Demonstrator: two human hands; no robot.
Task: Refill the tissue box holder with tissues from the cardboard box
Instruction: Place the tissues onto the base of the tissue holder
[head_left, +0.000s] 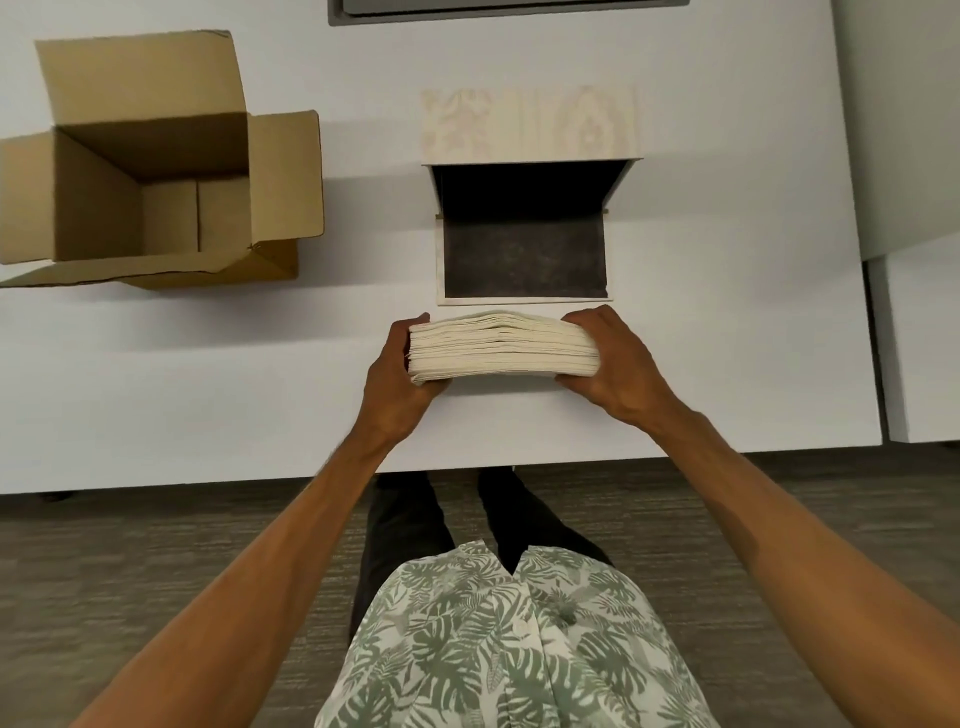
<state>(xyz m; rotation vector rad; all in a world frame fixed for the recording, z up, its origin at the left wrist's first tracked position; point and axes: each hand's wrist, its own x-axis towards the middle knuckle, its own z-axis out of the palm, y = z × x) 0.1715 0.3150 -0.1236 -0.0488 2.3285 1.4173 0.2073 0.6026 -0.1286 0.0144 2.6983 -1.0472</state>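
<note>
**Tissue stack held at the open holder**

From my seat, the white table (156, 374) fills most of the head view, its near edge running across the middle of the picture with grey carpet (156, 561) below it. I see the wearer's leaf-print shirt (509, 644) and dark trousers at the bottom.

The cardboard box (156, 171) sits on the table at far left, flaps spread open; what I can see of its inside is bare cardboard. It is well apart from everything else.

The holder (524, 234) stands near the table's middle, straight ahead of me. Its pale wood-grain lid (530, 124) is swung back on the far side, and the dark-lined inside shows no tissues.

The tissues (501, 345) are a thick cream stack of folded sheets, held flat just on the near side of the holder, close to its front rim but not in it. I cannot tell if the stack's underside touches the table.

My left hand (400, 374) clamps the stack's left end, thumb over the top and fingers under. My right hand (613, 358) wraps the right end the same way, fingers curled over the top corner. Both arms are bare.
</note>
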